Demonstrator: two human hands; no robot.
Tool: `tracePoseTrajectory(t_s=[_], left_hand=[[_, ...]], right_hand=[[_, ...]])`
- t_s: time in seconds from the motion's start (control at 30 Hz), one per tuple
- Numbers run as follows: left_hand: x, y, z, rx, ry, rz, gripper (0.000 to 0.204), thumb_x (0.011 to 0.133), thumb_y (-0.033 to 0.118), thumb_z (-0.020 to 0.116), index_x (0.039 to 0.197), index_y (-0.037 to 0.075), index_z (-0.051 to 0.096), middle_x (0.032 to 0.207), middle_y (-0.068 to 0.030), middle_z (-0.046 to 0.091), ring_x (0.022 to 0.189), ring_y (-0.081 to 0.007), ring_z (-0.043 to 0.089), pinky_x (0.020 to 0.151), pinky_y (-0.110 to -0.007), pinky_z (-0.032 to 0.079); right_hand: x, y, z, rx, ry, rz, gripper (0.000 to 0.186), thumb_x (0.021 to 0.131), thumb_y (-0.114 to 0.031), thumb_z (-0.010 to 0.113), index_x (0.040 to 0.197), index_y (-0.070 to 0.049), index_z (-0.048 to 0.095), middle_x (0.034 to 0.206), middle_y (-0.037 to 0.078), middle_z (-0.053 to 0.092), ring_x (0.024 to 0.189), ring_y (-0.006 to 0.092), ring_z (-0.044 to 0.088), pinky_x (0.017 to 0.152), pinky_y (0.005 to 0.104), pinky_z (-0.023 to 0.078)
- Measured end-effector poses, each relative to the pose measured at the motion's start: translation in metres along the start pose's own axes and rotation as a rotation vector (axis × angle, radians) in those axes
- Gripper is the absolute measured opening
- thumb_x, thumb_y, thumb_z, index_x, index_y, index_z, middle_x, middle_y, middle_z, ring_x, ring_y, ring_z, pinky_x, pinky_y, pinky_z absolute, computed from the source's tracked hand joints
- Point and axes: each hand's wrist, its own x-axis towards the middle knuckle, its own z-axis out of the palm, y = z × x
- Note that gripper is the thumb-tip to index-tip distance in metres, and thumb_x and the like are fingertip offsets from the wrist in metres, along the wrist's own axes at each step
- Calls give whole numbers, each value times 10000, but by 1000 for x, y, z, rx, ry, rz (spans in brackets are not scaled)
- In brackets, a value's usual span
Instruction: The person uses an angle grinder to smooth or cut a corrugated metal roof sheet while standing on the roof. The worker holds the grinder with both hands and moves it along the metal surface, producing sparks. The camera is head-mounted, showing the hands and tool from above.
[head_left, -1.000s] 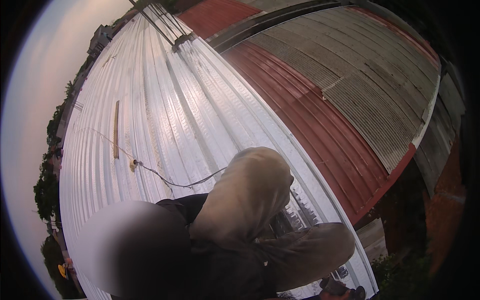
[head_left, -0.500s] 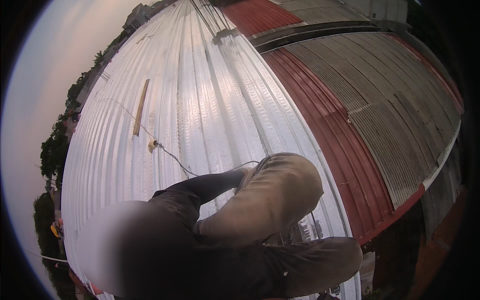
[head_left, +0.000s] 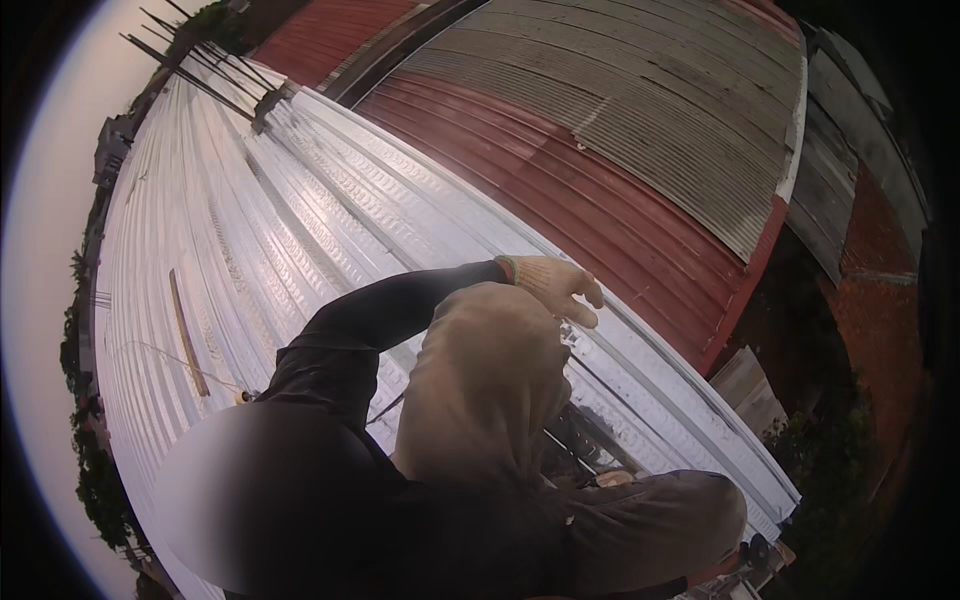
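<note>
My left hand (head_left: 553,285), in a cream knit glove, reaches past my raised knee (head_left: 490,350) in tan trousers. Its fingers point to the right above the silvery ribbed metal roofing (head_left: 330,200), a gap showing between them, and I see nothing held. Between my legs lie dark items and a thin rod (head_left: 572,452), partly hidden, their kind unclear. A small tan patch beside them, above my other leg (head_left: 660,515), may be part of my right hand; its fingers are hidden.
A wooden strip (head_left: 187,335) lies on the roofing at left, near a thin cord (head_left: 220,382). Dark bars (head_left: 195,70) jut up at the far end. Past the right edge are lower red (head_left: 560,210) and grey corrugated roofs (head_left: 640,110), with a drop beyond.
The view has turned to the right. My left hand, mostly hidden behind the knee before, now shows beyond it, farther right. The raised knee stands more upright.
</note>
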Motion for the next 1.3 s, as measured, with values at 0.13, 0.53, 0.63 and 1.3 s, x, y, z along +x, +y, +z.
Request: tracePoseTrajectory(t_s=[0.13, 0.53, 0.63, 1.3], left_hand=[[59, 51, -73, 256, -130, 165, 852, 1010, 668, 643, 1616, 71, 602, 1637, -178, 616, 1499, -346, 609, 1249, -466, 481], [180, 282, 222, 112, -699, 644, 987, 1060, 809, 427, 1580, -14, 587, 1508, -290, 672, 1391, -418, 665, 1195, -476, 477], [167, 272, 309, -32, -705, 589, 920, 1088, 733, 438, 1525, -64, 580, 1288, -276, 738, 1242, -386, 709, 1117, -430, 500], [266, 335, 461, -366, -465, 254, 897, 997, 800, 610, 1052, -86, 740, 805, -165, 742, 783, -273, 773, 755, -413, 588]], right_hand=[[-41, -13, 23, 308, -10, 332, 353, 955, -382, 839, 1068, -114, 638, 882, 70, 720, 811, 230, 715, 835, 406, 636], [-87, -21, 0, 300, 361, 129, 335, 934, -258, 835, 1172, -82, 678, 926, 138, 688, 760, 301, 716, 737, 495, 643], [-85, 9, 2, 313, 455, 180, 322, 926, -255, 837, 1145, -74, 687, 900, 134, 684, 749, 302, 709, 723, 487, 635], [78, 67, -73, 234, 437, 218, 367, 911, -199, 877, 1159, 9, 703, 1019, 98, 680, 825, 279, 706, 720, 485, 603]])
